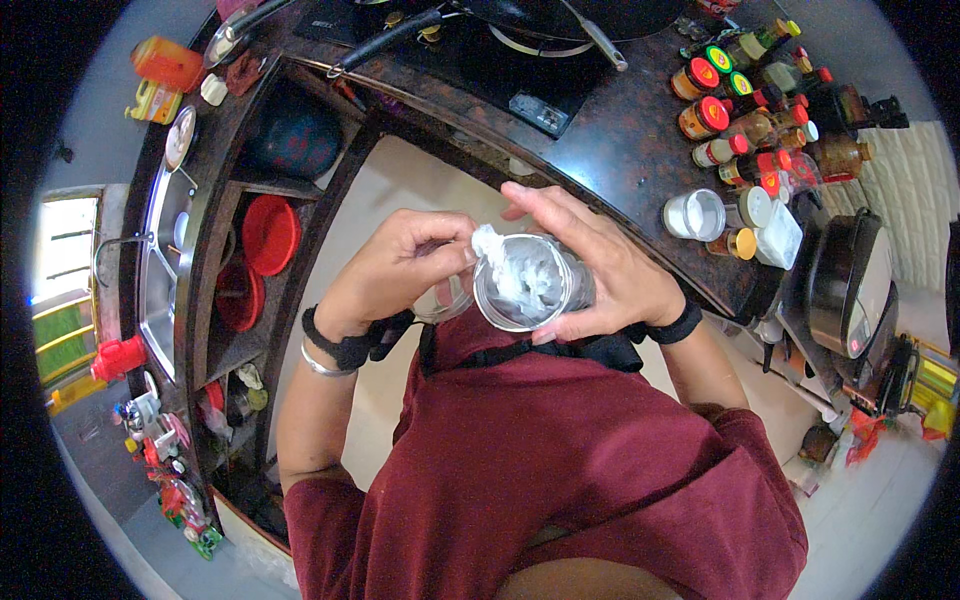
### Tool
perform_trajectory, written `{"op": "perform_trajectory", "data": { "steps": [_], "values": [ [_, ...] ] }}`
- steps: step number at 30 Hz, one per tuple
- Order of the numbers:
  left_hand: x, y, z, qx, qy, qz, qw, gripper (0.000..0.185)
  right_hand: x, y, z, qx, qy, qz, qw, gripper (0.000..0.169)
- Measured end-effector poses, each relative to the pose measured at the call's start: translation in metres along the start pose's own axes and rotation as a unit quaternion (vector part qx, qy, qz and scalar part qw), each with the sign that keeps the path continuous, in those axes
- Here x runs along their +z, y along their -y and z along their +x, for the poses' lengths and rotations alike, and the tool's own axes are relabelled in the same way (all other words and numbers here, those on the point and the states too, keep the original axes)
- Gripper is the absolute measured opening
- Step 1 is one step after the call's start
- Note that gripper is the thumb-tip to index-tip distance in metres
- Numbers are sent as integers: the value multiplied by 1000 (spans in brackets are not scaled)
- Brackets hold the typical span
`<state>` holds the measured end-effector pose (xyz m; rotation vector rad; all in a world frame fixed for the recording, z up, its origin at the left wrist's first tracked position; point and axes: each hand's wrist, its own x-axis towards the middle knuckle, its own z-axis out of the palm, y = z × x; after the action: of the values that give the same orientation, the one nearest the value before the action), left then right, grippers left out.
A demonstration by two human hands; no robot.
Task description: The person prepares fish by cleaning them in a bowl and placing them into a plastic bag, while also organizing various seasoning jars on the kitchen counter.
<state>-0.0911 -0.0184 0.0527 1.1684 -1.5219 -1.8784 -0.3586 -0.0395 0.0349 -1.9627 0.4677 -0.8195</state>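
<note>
My right hand is wrapped around a clear jar, its mouth tilted up towards me. White crumpled material, thin plastic or tissue, fills the jar's mouth, and a tuft of it sticks out over the left rim. My left hand pinches that tuft between thumb and forefinger. Below the left fingers shows a clear round piece, perhaps a lid or cup; how it is held is partly hidden. Both hands are in front of my chest, short of the counter edge.
Dark stone counter runs ahead, bearing a wok, several sauce jars, a jar of white contents and a rice cooker. Leftward are a steel sink, red basins on open shelves and a red jug.
</note>
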Motion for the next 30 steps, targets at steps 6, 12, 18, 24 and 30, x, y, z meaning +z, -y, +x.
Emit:
{"op": "perform_trajectory", "data": {
  "steps": [6, 12, 18, 24, 30],
  "values": [
    [-4, -10, -4, 28, -80, -75, 994, 22, -22, -25, -8, 27, -37, -172, 984, 81],
    [0, 13, 16, 133, -178, -305, 926, 24, -12, -41, -20, 133, -136, -157, 969, 91],
    [26, 16, 38, 192, -326, 51, 924, 24, 20, -34, -4, 210, -67, 165, 961, 110],
    [45, 23, 59, 218, -246, 20, 944, 21, 30, -69, -24, 278, 29, 254, 926, 107],
    [38, 28, 57, 160, -257, -75, 950, 25, 30, -54, -11, 291, 26, 142, 946, 103]
  ]
}}
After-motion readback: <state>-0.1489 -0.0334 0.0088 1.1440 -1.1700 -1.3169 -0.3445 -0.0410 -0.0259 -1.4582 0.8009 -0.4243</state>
